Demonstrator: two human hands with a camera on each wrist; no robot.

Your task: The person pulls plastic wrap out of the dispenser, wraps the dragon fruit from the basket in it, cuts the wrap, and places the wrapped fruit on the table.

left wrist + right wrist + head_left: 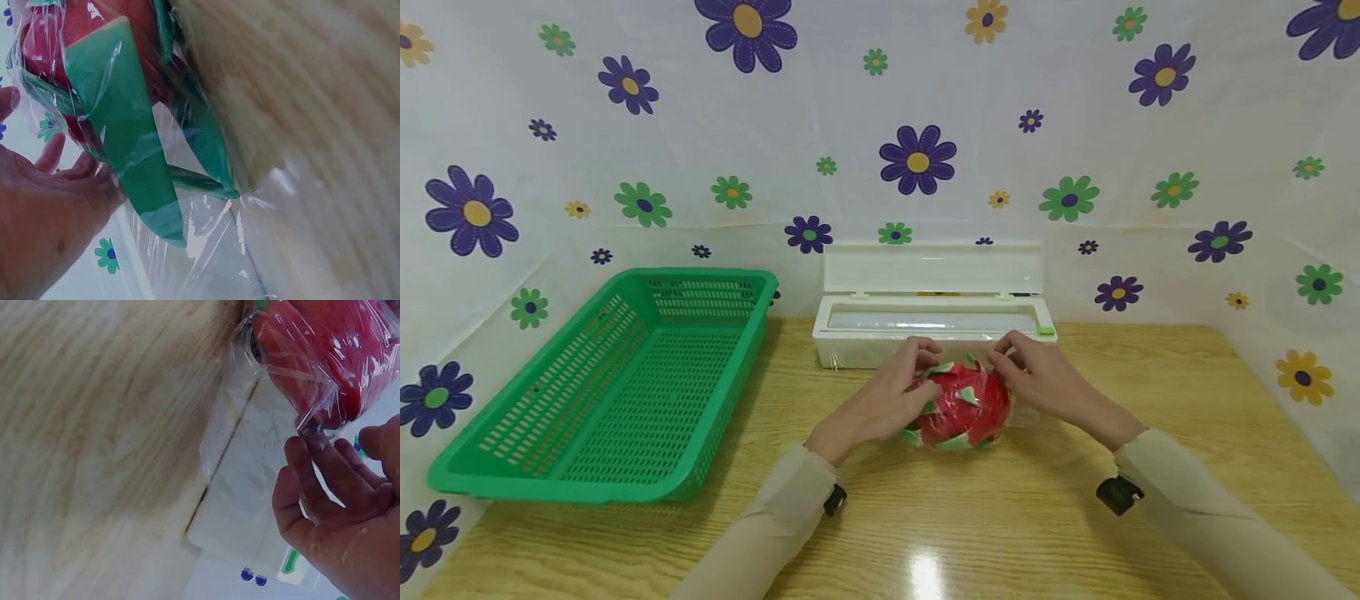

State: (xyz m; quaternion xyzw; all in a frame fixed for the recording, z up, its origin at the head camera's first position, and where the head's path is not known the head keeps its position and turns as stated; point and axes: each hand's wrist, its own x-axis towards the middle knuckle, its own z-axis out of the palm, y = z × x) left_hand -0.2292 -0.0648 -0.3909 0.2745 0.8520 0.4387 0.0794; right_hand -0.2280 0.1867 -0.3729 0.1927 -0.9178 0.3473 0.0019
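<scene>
A red dragon fruit (966,408) with green scales lies on its side on the table, wrapped in clear cling film (206,231). At its left end is my left hand (891,396), which holds the fruit with the thumb on the near side and the fingers over the far side. My right hand (1041,375) is at the other end. Its fingertips touch the gathered film (319,422) there, while the thumb stands apart from the fingers in the right wrist view. Loose film trails beside the fruit in both wrist views.
Just behind the fruit stands a white cling film box (850,354), its lid (932,271) raised and a film roll (925,321) inside. A green slatted basket (692,467) sits to the left on the wooden table (1000,533). A flower-printed cloth (820,92) hangs behind.
</scene>
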